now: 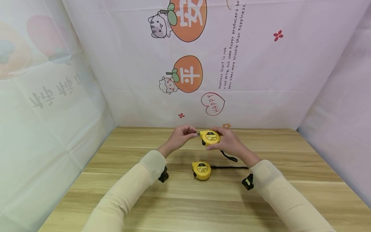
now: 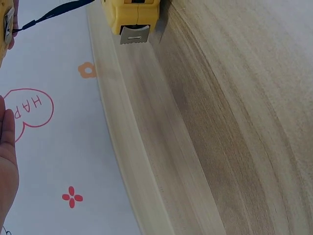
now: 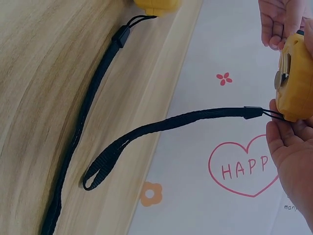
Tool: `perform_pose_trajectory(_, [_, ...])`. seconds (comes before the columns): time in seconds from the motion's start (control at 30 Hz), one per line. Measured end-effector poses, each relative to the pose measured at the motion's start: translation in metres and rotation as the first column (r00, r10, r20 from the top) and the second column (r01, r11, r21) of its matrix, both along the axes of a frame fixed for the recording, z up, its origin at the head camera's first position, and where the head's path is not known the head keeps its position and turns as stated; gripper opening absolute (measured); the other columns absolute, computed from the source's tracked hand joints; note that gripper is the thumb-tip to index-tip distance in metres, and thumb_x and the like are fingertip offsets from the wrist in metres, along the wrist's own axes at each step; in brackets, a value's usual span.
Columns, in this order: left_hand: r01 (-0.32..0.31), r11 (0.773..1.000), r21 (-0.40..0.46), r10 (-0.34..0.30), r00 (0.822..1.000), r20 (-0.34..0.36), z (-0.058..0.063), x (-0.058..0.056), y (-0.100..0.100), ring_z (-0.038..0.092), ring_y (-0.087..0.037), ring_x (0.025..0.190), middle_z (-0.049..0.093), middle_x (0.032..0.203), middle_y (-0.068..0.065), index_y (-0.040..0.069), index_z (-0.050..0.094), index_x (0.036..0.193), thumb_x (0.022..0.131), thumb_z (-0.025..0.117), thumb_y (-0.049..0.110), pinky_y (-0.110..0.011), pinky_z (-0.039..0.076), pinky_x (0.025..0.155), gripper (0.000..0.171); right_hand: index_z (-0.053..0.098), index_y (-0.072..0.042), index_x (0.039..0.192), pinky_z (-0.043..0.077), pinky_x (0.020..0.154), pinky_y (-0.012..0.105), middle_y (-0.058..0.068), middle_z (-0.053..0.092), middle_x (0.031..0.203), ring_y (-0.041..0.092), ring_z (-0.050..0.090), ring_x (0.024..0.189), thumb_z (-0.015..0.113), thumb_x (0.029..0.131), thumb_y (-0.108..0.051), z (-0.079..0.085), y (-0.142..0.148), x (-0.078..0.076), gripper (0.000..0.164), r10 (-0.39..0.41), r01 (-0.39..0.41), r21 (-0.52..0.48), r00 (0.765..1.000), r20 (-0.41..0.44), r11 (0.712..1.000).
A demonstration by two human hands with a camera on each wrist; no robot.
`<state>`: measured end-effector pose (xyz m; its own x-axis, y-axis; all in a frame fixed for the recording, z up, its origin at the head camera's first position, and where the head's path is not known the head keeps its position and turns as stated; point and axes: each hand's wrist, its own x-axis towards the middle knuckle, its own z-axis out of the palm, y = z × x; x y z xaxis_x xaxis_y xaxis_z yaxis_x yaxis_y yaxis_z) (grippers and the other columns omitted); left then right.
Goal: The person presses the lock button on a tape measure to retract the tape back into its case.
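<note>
Near the table's back, my right hand (image 1: pixel 229 141) grips a yellow tape measure (image 1: pixel 210 137) by its case, thumb below and fingers over the top. From its left end sticks out the short metal blade end (image 1: pixel 198 133), which my left hand (image 1: pixel 183 135) pinches between thumb and curled fingers. A black wrist strap (image 3: pixel 195 121) hangs from the held case. Closer to me, a second yellow tape measure (image 1: pixel 202 170) lies on the table, its metal end hook (image 2: pixel 134 35) showing in the left wrist view.
The second tape's black strap (image 1: pixel 229 167) stretches to the right along the wooden table (image 1: pixel 185 212). A printed white cloth (image 1: pixel 249 106) stands behind the table's back edge, with more cloth on both sides. Black wrist cameras (image 1: pixel 163 175) sit beneath the light sleeves.
</note>
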<state>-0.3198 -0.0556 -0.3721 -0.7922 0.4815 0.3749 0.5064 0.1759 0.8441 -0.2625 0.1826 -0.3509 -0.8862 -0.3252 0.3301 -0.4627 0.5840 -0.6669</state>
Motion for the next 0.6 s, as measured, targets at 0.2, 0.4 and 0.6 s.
perform_pose_trajectory(0.2, [0.000, 1.000, 0.002, 0.000, 1.000, 0.011, 0.0021, 0.0023, 0.0014, 0.063, -0.015, 0.083, 0.068, 0.097, -0.004, 0.004, 0.068, 0.102, 0.093, 0.068, 0.013, -0.027, 0.053, 0.073, 0.013, 0.053, 0.003, 0.132, 0.052, 0.083, 0.040, 0.014, 0.060, 0.120, 0.027, 0.058, 0.104, 0.090, 0.069, -0.029, 0.0007, -0.0026, 0.0006, 0.080, 0.009, -0.009, -0.006, 1.000, 0.000, 1.000])
perform_pose_trajectory(0.4, [-0.008, 1.000, -0.002, 0.008, 1.000, 0.010, 0.0016, 0.0024, 0.0032, 0.062, -0.016, 0.082, 0.068, 0.098, -0.010, 0.000, 0.068, 0.104, 0.092, 0.068, 0.011, -0.028, 0.053, 0.073, 0.016, 0.053, 0.004, 0.132, 0.052, 0.083, 0.040, 0.015, 0.060, 0.121, 0.027, 0.058, 0.105, 0.090, 0.069, -0.028, 0.0011, -0.0043, 0.0005, 0.080, 0.004, -0.004, 0.007, 1.000, -0.003, 1.000])
perform_pose_trajectory(0.6, [-0.009, 1.000, -0.009, 0.009, 1.000, 0.015, 0.0017, 0.0008, 0.0032, 0.062, -0.015, 0.083, 0.068, 0.096, -0.005, 0.003, 0.068, 0.103, 0.092, 0.068, 0.013, -0.027, 0.053, 0.074, 0.014, 0.053, 0.003, 0.133, 0.051, 0.084, 0.040, 0.014, 0.060, 0.122, 0.027, 0.057, 0.106, 0.090, 0.070, -0.025, 0.0014, -0.0064, 0.0000, 0.078, 0.001, -0.001, 0.015, 1.000, 0.004, 1.000])
